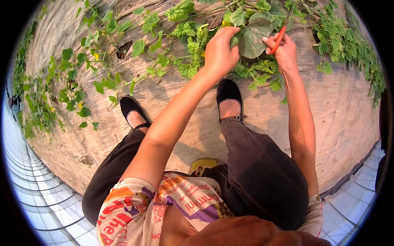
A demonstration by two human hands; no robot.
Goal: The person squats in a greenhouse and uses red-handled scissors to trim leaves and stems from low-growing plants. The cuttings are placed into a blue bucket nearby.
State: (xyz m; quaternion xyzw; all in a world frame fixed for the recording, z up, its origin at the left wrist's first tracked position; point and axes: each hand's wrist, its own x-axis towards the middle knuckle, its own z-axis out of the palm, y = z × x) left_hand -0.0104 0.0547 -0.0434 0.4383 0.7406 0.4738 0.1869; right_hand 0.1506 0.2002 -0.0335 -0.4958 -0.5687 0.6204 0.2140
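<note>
My left hand (222, 50) is closed around a small green piece of the plant (234, 42), seemingly a young fruit; the fingers hide most of it. Just to its right hangs a broad, dull green leaf (255, 38) with pale, worn patches. On the leaf's far side is my right hand (284, 52), which grips a slim cutting tool with red handles (279, 40). The tool's dark metal blades point up and away from me among the foliage. My right thumb is at the leaf's edge; whether it pinches the leaf I cannot tell.
Vines with yellow flowers trail left (70, 92) and right (347, 43) over wrinkled plastic film (190, 129) on the ground. A torn hole (124, 49) shows in the film. My black shoes (229, 92) stand close to the vines. Ribbed translucent sheeting (46, 196) curves along the lower left edge.
</note>
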